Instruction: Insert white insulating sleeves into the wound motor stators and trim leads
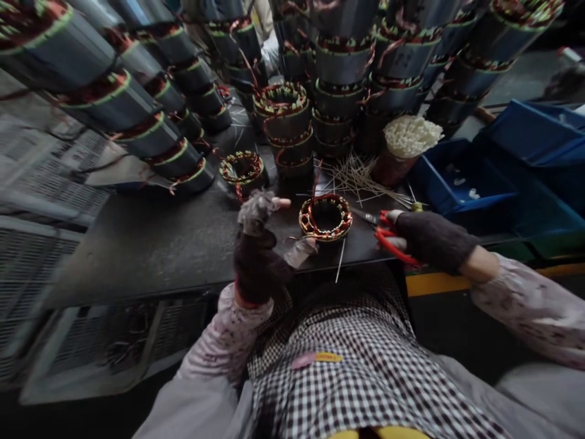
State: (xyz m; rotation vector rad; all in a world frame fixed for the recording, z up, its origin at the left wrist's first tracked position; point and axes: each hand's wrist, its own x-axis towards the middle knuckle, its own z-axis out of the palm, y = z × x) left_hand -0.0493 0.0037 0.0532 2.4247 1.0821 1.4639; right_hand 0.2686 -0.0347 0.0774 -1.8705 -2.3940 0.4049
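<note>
Right grip (432, 239) holds scissors (387, 236), left grip (259, 259) is wide, the yellow label (328, 357) looks blurred.

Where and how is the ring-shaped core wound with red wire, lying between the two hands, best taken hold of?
Probably by the outer wall of the ring-shaped core, from the left, where the dark-gloved left hand is. It lies flat, round opening upward, leaving its curved side to grip; a thin red wire sticks up, and the red-handled metal scissors point at its right.
</note>
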